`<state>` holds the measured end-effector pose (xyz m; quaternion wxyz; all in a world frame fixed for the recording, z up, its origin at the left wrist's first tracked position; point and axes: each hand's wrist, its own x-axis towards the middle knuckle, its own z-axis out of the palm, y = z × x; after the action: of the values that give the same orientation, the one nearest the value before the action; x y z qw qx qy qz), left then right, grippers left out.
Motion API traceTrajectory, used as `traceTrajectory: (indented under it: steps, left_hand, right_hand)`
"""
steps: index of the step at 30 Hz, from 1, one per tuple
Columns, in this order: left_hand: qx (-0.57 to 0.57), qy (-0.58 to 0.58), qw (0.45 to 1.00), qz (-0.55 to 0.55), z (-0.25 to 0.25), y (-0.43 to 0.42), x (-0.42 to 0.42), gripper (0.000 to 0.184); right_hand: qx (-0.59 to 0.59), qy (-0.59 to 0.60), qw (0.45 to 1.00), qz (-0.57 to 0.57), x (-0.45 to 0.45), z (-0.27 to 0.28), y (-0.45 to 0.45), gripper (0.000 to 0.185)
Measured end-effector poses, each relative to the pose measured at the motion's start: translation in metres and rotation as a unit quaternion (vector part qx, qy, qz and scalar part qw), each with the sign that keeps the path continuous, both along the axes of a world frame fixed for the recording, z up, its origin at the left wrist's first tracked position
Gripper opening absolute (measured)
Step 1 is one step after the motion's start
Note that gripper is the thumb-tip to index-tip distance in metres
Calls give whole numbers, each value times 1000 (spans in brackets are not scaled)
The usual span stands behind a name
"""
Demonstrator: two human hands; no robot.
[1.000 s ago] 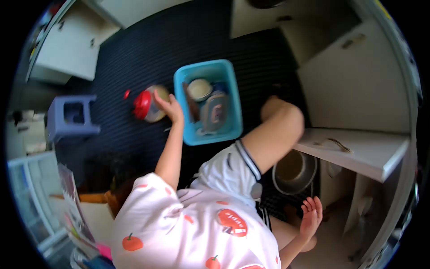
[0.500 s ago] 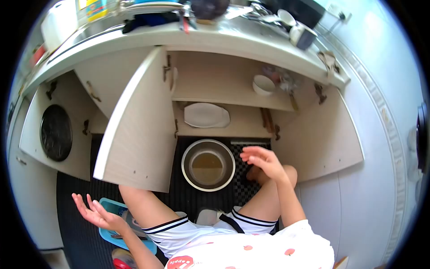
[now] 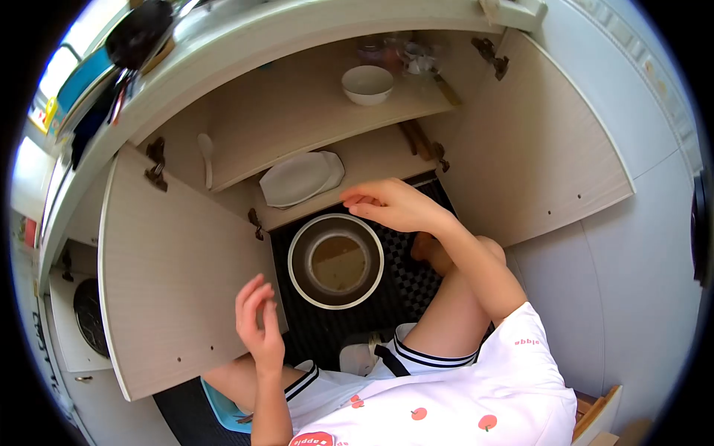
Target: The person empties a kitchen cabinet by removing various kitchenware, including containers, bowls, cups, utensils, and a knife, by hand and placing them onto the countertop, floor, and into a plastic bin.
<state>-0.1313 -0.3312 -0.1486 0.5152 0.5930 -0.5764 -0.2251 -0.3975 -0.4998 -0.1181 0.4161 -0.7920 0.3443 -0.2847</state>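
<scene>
Both our hands are empty: the right grip (image 3: 390, 204) arches loosely with fingers slightly curled, just above and beyond the far right edge of a round, dark-walled metal basin with a pale rim (image 3: 300, 260), while the left grip (image 3: 259, 323) hangs to its near left, fingers parted and bent, in front of a pale wood-grain cabinet door (image 3: 178, 282). The basin stands on the dark, ribbed floor mat (image 3: 327, 323), between the two open doors. In our judgement, handling it well calls for both hands at opposite points of the rim and a level hold, since the brownish, glossy patch (image 3: 338, 264) in its bottom may be liquid; we cannot tell for certain. We also do well to keep our knuckles clear of the door's hard edge.

The basin looks smooth and rigid. Behind it, smooth white plates with angular outlines (image 3: 294, 180) overlap on the lower shelf; a rounded, glossy white bowl (image 3: 368, 95) sits on the smooth upper shelf (image 3: 312, 123).
</scene>
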Motion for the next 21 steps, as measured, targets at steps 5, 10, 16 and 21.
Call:
traceTrajectory:
  steps: [5, 10, 16, 21]
  left_hand:
    - [69, 41, 994, -73, -5, -117, -30, 19]
    - [41, -80, 988, -129, -14, -256, -59, 22]
    - [-110, -266, 949, -132, -25, -441, -104, 35]
    - [-110, -431, 885, -136, -14, -531, -146, 51]
  right_hand:
    - [107, -105, 984, -98, -15, -76, -24, 27]
    - [-49, 113, 985, -118, -33, -60, -16, 23]
    - [-94, 258, 961, -40, -10, -78, -12, 28]
    - [-121, 254, 959, -24, 23, -95, -10, 20]
